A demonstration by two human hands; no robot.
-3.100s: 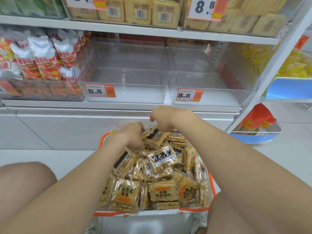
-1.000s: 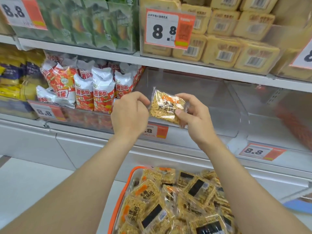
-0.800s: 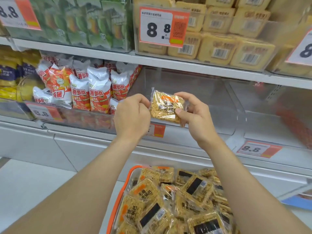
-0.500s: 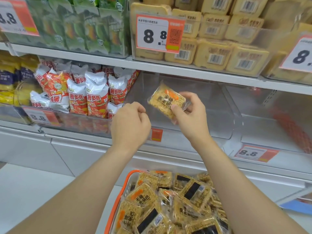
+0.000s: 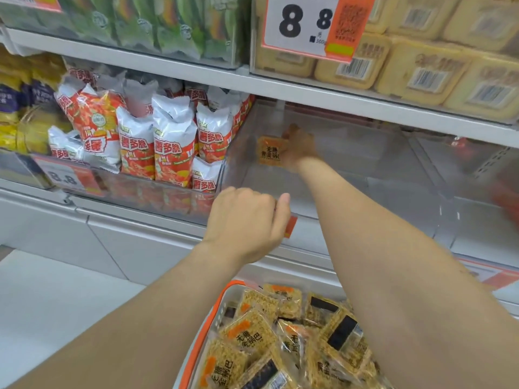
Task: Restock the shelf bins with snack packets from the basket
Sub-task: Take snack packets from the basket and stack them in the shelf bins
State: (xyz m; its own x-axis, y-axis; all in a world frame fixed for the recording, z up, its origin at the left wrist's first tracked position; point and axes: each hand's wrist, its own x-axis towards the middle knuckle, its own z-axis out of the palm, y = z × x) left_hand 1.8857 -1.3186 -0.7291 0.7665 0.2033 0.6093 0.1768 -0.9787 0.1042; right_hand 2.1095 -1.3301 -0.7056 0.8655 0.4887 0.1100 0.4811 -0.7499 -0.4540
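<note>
My right hand point(image 5: 302, 150) reaches deep into the clear middle shelf bin point(image 5: 351, 169) and holds a yellow snack packet point(image 5: 271, 150) upright near the bin's back left. The hand is blurred, with its fingers around the packet's right edge. My left hand point(image 5: 247, 220) hovers in front of the bin's front wall with loosely curled fingers and holds nothing. Below, the orange-rimmed basket point(image 5: 202, 332) is piled with several of the same packets point(image 5: 247, 335).
To the left, a bin holds red and white snack bags point(image 5: 171, 144). A second clear bin point(image 5: 477, 192) stands to the right. The shelf above carries green packs point(image 5: 168, 23), yellow packs point(image 5: 421, 68) and a price tag point(image 5: 311, 23).
My right hand has carried the packet forward into the middle bin. My left hand has let go of it and dropped lower, in front of the bin. The view has moved closer to the shelf.
</note>
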